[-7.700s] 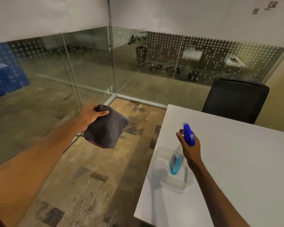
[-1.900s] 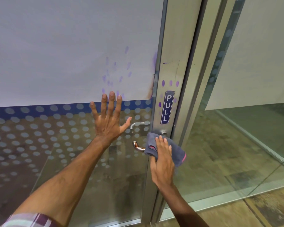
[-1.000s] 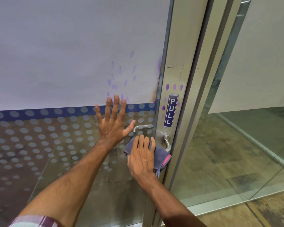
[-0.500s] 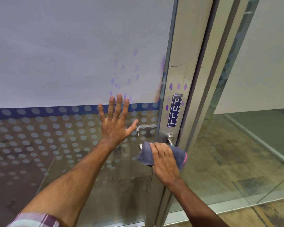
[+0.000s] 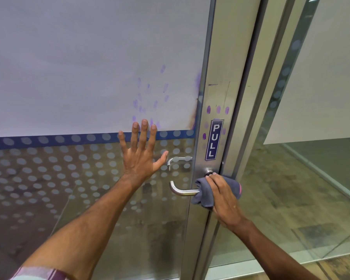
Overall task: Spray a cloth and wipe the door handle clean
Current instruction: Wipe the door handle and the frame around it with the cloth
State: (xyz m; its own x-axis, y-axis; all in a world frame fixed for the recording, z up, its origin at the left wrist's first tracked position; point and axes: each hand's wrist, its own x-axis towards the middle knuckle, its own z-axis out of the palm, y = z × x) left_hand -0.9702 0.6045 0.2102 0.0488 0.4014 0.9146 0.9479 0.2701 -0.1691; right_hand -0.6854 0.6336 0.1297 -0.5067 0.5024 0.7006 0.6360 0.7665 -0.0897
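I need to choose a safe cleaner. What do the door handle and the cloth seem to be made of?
The door handle looks like brushed or satin metal, perhaps stainless steel: silver-grey with soft highlights along its curve. The cloth looks like soft grey fabric, possibly microfibre: matte, bunched in folds under the right hand, with a pink edge.

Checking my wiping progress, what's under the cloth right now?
The grey cloth wraps the door handle near its base, pressed by the right hand. The handle's curved free end shows bare. The covered stretch is hidden, so its cleanliness cannot be judged.
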